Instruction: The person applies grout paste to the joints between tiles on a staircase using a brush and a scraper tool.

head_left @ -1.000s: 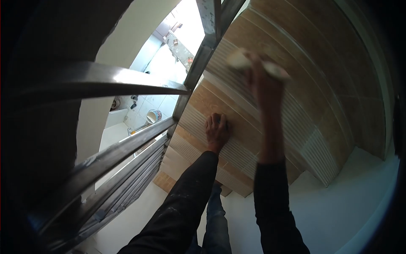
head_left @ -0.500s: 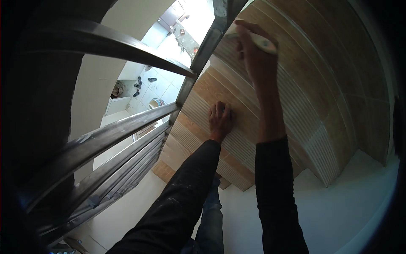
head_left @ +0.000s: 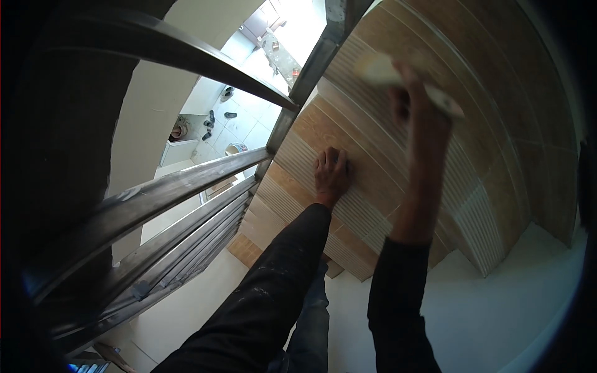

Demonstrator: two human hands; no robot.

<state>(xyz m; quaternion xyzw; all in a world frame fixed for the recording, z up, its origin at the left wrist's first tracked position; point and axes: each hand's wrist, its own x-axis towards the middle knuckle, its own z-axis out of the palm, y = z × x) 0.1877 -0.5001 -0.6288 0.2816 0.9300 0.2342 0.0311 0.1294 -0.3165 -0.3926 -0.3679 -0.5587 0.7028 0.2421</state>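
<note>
Head view: left hand (head_left: 331,172) laid palm-down, fingers loose, on a tiled stair tread (head_left: 311,133), holding nothing. Right hand (head_left: 424,118), up and to its right, closed round a pale tool (head_left: 380,68), blurred. Metal railing (head_left: 186,180) left of both hands.

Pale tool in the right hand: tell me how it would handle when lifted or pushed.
The pale tool is probably light: the right hand holds it up alone. It seems stiff, sticking out both sides of the fist without drooping. Long and blurred, it might roll on a step.
</note>
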